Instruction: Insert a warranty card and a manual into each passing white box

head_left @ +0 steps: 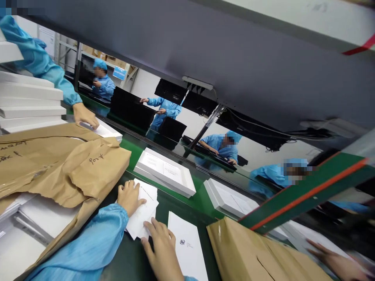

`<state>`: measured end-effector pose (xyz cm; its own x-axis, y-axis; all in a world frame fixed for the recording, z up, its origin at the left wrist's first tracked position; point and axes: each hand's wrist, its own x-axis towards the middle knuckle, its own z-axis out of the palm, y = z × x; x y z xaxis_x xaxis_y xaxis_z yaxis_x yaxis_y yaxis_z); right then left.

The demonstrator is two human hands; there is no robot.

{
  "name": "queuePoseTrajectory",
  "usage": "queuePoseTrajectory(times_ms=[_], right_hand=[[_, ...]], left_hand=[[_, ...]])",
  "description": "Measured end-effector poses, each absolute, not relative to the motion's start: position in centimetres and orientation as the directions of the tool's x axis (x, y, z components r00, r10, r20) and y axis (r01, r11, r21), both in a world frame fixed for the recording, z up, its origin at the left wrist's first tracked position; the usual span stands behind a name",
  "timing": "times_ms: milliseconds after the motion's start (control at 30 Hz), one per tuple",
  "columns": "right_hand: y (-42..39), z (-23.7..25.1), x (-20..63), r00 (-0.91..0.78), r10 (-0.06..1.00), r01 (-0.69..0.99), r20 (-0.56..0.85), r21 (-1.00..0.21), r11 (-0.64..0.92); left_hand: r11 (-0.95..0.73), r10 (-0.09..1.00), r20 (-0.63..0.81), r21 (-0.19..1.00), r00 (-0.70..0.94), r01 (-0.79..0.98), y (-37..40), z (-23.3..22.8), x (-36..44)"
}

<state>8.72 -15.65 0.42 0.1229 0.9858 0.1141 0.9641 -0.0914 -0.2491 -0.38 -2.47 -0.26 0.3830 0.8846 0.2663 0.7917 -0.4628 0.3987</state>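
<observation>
Head view has us looking down at our left hand (129, 197) and right hand (161, 244), both laid flat with the fingers spread on a small stack of white paper sheets (143, 212); neither hand is closed around anything, they only press on top. The sheets are thin, matte and rectangular, and their long axis runs from near our right fingertips up and away past the left hand, toward the white tray (165, 171) beyond it. Just right of the right hand lies a white card (187, 244) with a small dark logo, its long side pointing away from us (it does not touch the stack, as far as we can see). Left of our left sleeve sits crumpled brown wrapping paper (67, 164) with handwriting on it, over flat white boxes. All of this rests on a dark green belt (202, 199) with a smooth surface. Beyond the wrapping another person's hand (86, 116) touches a white box, and further workers in blue coats stand along a glossy black line in a bright workshop.
</observation>
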Motion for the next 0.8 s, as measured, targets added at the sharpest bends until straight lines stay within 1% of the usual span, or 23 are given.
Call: queuePoseTrajectory(times_ms=[100, 233, 367, 433, 533, 600, 667, 733, 800], right_hand=[[-15.9, 0.4, 8.0, 0.166, 0.981, 0.953, 0.096, -0.27, -0.135], [-15.8, 0.4, 8.1, 0.182, 0.976, 0.944, 0.116, -0.297, -0.141], [-15.9, 0.4, 8.1, 0.169, 0.978, 0.951, 0.12, -0.279, -0.13], [-15.9, 0.4, 8.0, 0.165, 0.979, 0.952, 0.123, -0.279, -0.125], [-15.9, 0.1, 8.1, 0.16, 0.979, 0.942, 0.128, -0.316, -0.113], [-15.8, -0.3, 8.2, 0.174, 0.975, 0.919, 0.137, -0.378, -0.11], [-15.6, -0.6, 8.6, 0.214, 0.965, 0.859, 0.148, -0.5, -0.114], [-15.2, -0.8, 9.1, 0.272, 0.95, 0.722, 0.155, -0.685, -0.095], [-14.6, -0.8, 9.5, 0.331, 0.929, 0.509, 0.165, -0.86, -0.028]], left_hand=[[-0.476, 0.879, 0.253, 0.412, 0.404, 0.777, -2.3, -0.1, -0.4], [-0.415, 0.907, 0.161, 0.491, 0.389, 0.766, -2.1, 0.1, -0.3], [-0.425, 0.903, 0.162, 0.467, 0.397, 0.775, -1.9, 0.6, -0.5], [-0.404, 0.904, 0.109, 0.53, 0.412, 0.746, -1.3, 0.8, -0.7], [-0.296, 0.907, -0.023, 0.674, 0.42, 0.677, -0.3, 1.1, -1.2], [-0.277, 0.909, -0.036, 0.694, 0.415, 0.665, 0.0, 1.1, -1.3], [-0.319, 0.91, 0.013, 0.662, 0.415, 0.678, -0.2, 1.1, -1.2], [-0.346, 0.908, 0.05, 0.649, 0.416, 0.677, -0.5, 1.0, -0.9], [-0.325, 0.912, 0.045, 0.687, 0.409, 0.649, -0.6, 0.7, -0.6]])
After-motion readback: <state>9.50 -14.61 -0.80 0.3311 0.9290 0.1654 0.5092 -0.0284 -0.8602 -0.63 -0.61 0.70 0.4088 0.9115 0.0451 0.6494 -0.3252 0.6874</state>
